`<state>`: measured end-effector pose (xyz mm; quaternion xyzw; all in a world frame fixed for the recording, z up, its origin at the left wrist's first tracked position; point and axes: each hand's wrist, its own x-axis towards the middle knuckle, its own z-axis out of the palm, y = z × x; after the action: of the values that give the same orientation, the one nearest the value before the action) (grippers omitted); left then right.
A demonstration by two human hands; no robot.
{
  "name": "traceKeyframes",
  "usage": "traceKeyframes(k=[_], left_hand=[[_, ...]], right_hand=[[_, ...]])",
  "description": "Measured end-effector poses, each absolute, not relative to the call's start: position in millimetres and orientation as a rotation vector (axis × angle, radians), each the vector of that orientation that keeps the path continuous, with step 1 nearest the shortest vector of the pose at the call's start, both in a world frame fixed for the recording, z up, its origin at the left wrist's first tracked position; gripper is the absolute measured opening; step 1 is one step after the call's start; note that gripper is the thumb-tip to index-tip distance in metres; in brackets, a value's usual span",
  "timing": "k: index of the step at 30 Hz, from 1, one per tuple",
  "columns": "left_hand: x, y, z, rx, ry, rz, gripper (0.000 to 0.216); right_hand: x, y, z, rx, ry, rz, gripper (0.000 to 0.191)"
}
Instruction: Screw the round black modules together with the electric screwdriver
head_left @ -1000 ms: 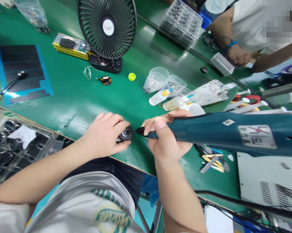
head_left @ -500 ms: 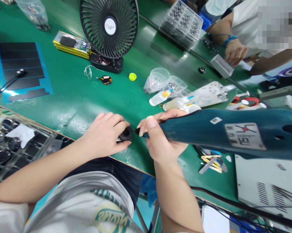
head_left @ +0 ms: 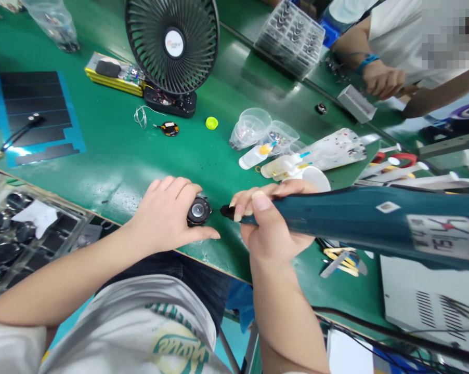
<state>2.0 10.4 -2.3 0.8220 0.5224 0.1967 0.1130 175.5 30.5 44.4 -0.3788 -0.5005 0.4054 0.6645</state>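
Observation:
My left hand (head_left: 168, 215) grips a small round black part (head_left: 198, 211) with a shiny lens-like middle, tilted up off the green table (head_left: 113, 161) near its front edge. My right hand (head_left: 268, 223) is wrapped around the front of a long teal power screwdriver (head_left: 355, 221). The tool's black tip (head_left: 225, 211) points left and sits just right of the round part, with a small gap between them.
A black desk fan (head_left: 172, 49) stands at the back. Clear cups (head_left: 253, 127), small bottles and a white glue-stained tool (head_left: 328, 150) lie right of centre. A tray of black round parts (head_left: 12, 234) is at left. Another person's hands (head_left: 380, 78) work at top right.
My left hand has turned the round part so its shiny face shows upward. The screwdriver tip has drawn back slightly to the right.

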Motion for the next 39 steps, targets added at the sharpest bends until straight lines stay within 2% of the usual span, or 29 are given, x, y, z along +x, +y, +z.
traceKeyframes(k=[5,17,27,34,39], left_hand=[[2.5,9.2,0.3,2.463,1.47,0.52,0.047],[5.0,9.5,2.5,2.453,1.472,0.504,0.048],[6.9,10.0,0.0,2.484,1.466,0.563,0.044],[4.9,9.7,-1.7,2.482,1.476,0.555,0.046],[5.7,8.1,-6.8,2.531,1.488,0.64,0.046]], right_hand=[[174.6,29.2,42.6,-0.896,-1.147,0.947,0.032],[175.4,28.8,39.4,-0.799,-1.159,0.951,0.029],[176.9,24.7,34.7,-0.932,-1.319,0.91,0.025],[171.9,27.6,40.5,-0.953,-1.209,0.936,0.034],[175.9,28.2,42.8,-0.895,-1.178,0.941,0.033]])
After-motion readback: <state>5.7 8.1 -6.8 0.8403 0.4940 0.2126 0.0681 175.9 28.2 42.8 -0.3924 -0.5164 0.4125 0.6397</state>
